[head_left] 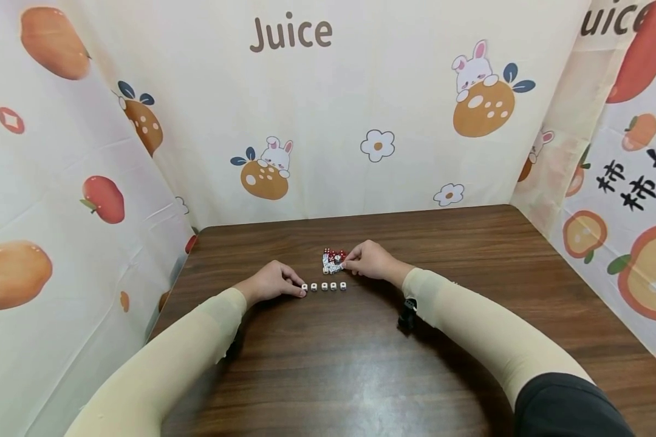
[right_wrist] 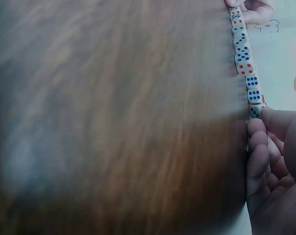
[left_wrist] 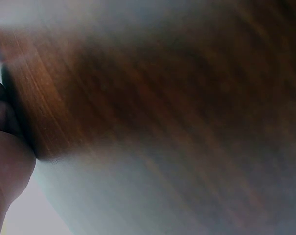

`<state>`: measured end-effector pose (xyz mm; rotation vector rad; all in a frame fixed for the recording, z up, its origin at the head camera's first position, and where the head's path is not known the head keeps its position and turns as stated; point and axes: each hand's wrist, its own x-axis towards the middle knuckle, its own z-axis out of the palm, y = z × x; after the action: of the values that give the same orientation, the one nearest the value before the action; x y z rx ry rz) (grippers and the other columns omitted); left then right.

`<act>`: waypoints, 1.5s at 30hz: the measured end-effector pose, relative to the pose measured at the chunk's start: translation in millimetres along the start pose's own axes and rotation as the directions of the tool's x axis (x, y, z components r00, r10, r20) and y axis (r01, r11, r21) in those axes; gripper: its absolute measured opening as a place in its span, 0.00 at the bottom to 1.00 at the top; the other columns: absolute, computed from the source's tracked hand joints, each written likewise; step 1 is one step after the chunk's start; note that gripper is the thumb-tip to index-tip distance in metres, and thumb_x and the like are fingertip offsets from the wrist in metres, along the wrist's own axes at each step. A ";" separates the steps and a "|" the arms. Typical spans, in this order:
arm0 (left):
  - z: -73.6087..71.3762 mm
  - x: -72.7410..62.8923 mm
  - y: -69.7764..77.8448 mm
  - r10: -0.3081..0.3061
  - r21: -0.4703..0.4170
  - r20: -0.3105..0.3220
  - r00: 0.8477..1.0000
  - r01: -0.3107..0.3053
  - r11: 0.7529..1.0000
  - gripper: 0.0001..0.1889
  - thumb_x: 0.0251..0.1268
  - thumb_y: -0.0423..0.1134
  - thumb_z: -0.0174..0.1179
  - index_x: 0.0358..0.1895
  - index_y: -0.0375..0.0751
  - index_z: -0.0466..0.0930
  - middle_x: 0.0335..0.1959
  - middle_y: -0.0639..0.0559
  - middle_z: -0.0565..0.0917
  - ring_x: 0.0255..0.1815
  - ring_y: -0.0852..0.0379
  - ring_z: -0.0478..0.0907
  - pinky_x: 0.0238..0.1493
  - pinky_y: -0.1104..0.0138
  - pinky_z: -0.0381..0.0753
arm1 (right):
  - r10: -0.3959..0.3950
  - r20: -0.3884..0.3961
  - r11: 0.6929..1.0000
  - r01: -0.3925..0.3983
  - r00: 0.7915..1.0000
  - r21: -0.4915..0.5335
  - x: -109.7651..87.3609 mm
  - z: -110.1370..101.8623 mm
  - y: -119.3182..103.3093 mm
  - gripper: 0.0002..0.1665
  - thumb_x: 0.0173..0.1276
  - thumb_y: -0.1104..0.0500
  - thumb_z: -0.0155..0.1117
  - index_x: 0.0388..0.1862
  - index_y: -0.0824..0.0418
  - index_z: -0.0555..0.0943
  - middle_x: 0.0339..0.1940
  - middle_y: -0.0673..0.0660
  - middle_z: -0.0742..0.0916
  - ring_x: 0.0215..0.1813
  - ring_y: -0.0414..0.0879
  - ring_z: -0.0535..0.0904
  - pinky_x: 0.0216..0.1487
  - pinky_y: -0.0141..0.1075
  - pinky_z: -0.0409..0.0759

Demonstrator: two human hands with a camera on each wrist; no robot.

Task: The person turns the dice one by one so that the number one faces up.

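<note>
On the brown table, a short row of white dice (head_left: 325,286) stands in a spaced line. My left hand (head_left: 273,281) is at the left end of the row, pinching the leftmost white die (head_left: 304,286) between thumb and finger. Behind the row sits a tight cluster of white dice (head_left: 325,270) and red dice (head_left: 336,254). My right hand (head_left: 374,261) is at the cluster's right edge; in the right wrist view its thumb and fingers pinch a white die with blue pips (right_wrist: 256,111). The left wrist view catches only part of the left hand (left_wrist: 8,156), its fingertips hidden.
The wood-grain table (head_left: 328,364) reaches back to a fruit-print curtain (head_left: 333,121), which also hangs along both sides. A small black device (head_left: 407,315) is on the right wrist, under the cream sleeve (head_left: 470,321).
</note>
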<state>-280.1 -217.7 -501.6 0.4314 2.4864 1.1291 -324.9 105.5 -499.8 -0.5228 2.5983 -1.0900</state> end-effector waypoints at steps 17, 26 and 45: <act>-1.9 -0.6 -0.8 -0.004 -0.008 -0.001 1.000 0.004 1.000 0.09 0.63 0.42 0.86 0.44 0.46 1.00 0.30 0.60 0.88 0.35 0.61 0.76 0.39 0.68 0.76 | -0.041 0.034 0.999 0.041 0.999 0.004 0.7 0.3 1.4 0.11 0.80 0.54 0.77 0.51 0.59 0.97 0.27 0.48 0.93 0.27 0.39 0.84 0.35 0.33 0.82; -2.0 -0.4 -1.1 -0.003 0.000 -0.001 1.000 0.003 1.000 0.10 0.64 0.43 0.86 0.45 0.47 1.00 0.31 0.59 0.89 0.35 0.60 0.76 0.39 0.67 0.76 | -0.047 0.023 0.998 0.048 0.999 -0.045 0.8 0.9 -1.8 0.11 0.81 0.51 0.77 0.50 0.56 0.98 0.26 0.47 0.92 0.26 0.37 0.83 0.36 0.33 0.82; -1.5 -0.6 -1.1 -0.015 -0.002 -0.003 1.000 0.015 1.000 0.10 0.64 0.43 0.86 0.45 0.47 1.00 0.35 0.57 0.90 0.37 0.59 0.76 0.40 0.66 0.76 | -0.063 0.045 0.997 0.064 0.997 -0.032 -2.0 -0.5 1.1 0.13 0.71 0.57 0.83 0.51 0.59 0.97 0.27 0.48 0.92 0.28 0.35 0.79 0.39 0.31 0.78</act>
<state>-280.4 -219.6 -501.4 0.4102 2.4868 1.1276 -323.6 107.4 -500.0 -0.6341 2.5817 -1.0438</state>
